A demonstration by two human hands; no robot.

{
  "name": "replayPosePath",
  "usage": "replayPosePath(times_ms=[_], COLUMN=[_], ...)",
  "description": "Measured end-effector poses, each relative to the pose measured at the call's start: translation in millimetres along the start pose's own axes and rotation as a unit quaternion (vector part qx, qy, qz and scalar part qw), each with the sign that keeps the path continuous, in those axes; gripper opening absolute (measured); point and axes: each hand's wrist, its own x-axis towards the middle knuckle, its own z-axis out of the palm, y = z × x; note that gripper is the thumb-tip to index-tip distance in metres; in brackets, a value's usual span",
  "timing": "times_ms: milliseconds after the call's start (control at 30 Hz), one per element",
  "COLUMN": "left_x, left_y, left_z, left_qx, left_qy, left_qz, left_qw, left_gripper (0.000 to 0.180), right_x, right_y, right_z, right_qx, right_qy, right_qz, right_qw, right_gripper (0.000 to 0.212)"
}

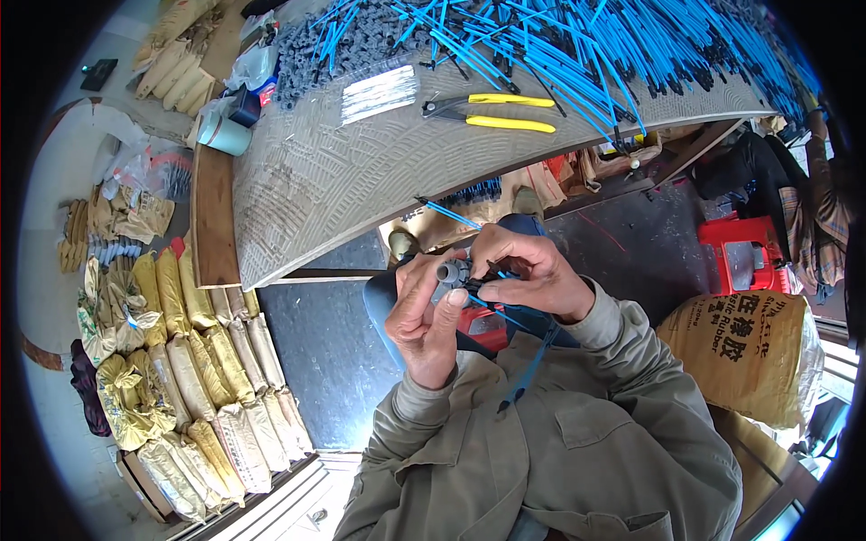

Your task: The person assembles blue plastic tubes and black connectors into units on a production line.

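Both my hands are close together over my lap, below the near edge of the table. My left hand [426,317] is closed around a grey tubular plastic fitting [447,271], its round open end facing up. The fingers of my right hand [539,273] pinch dark ends of blue rods beside that fitting. One blue rod [451,215] sticks out toward the table from behind my right hand, and another blue rod [532,368] hangs toward my jacket. My fingers hide how the rods and the fitting meet.
On the table [316,194] lie yellow-handled pliers [492,111], thin whitish strips [380,94], heaped grey plastic pieces [311,68] and a large pile of blue rods [586,50]. Filled sacks [203,370] are stacked left. At right are a red stool [744,252], a person [803,194] and a big sack [735,352].
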Motion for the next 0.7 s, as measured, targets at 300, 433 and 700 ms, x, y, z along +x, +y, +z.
replayPosePath(times_ms=[300, 433, 700], left_x=[-6, -13, -8], left_y=[-3, -5, -12], left_z=[7, 15, 12], left_qx=[0.026, -0.038, -0.018], left_qy=[-0.021, 0.041, 0.069], left_qz=[0.000, -0.030, -0.042], left_qw=[0.999, 0.998, 0.997], left_gripper=[0.037, 0.037, 0.043], right_x=[-8, -9, -35], right_y=[-5, -2, 18], right_z=[9, 19, 22], right_qx=[-0.080, -0.093, -0.364], right_qy=[0.038, 0.086, 0.183], right_qz=[0.005, 0.000, -0.137], right_qw=[0.996, 0.992, 0.903], right_gripper=[0.029, 0.029, 0.033])
